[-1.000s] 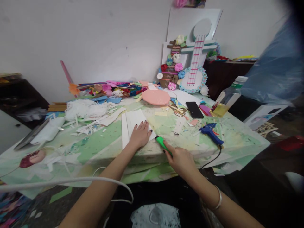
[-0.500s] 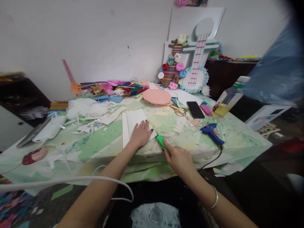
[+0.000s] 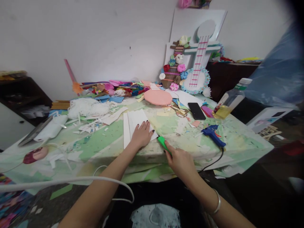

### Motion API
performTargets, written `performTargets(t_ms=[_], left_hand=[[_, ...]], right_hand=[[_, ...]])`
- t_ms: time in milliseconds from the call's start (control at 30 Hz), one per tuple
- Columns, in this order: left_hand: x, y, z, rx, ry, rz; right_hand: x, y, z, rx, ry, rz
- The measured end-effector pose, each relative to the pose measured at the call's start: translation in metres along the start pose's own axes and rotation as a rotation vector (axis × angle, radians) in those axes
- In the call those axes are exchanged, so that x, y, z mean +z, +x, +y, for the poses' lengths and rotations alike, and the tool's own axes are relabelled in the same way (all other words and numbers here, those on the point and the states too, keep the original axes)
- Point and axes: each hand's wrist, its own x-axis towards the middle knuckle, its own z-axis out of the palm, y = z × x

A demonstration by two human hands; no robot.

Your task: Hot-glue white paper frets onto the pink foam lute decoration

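My left hand (image 3: 142, 134) lies flat with fingers spread on white sheets of paper or thin board (image 3: 136, 117), pressing them to the table. One sheet sits at an angle over another, whose long edge shows at the left. In my right hand (image 3: 179, 158) is a green utility knife (image 3: 162, 142), its dark tip at the lower right corner of the white sheet, close to my left fingertips. My right fingers wrap round its handle; the blade itself is too small to make out.
A blue glue gun (image 3: 213, 134), a black phone (image 3: 196, 110) and a bottle (image 3: 229, 99) of yellow liquid stand or lie to the right. Behind are a pink paper-craft body (image 3: 158, 96) and guitar-shaped crafts (image 3: 196, 69). White scraps (image 3: 89, 107) cover the left; a white cable (image 3: 71, 180) crosses in front.
The whole view has shifted slightly. Both hands, the knife and the white sheets keep almost the same places relative to one another.
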Motion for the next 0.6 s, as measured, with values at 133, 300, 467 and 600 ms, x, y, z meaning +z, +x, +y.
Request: performTargets(t_ms=[133, 300, 467, 600], left_hand=[[0.001, 0.001, 0.0, 0.0, -0.005, -0.004], [0.0, 0.0, 0.0, -0.003, 0.007, -0.016], [-0.001, 0.0, 0.001, -0.003, 0.006, -0.002], [-0.002, 0.0, 0.001, -0.005, 0.01, -0.009]], right_hand=[[0.001, -0.005, 0.0, 0.019, -0.004, -0.001], [0.002, 0.002, -0.007, 0.03, -0.009, 0.001], [0.001, 0.001, -0.009, 0.051, -0.008, -0.02], [0.001, 0.0, -0.014, 0.076, -0.001, -0.014]])
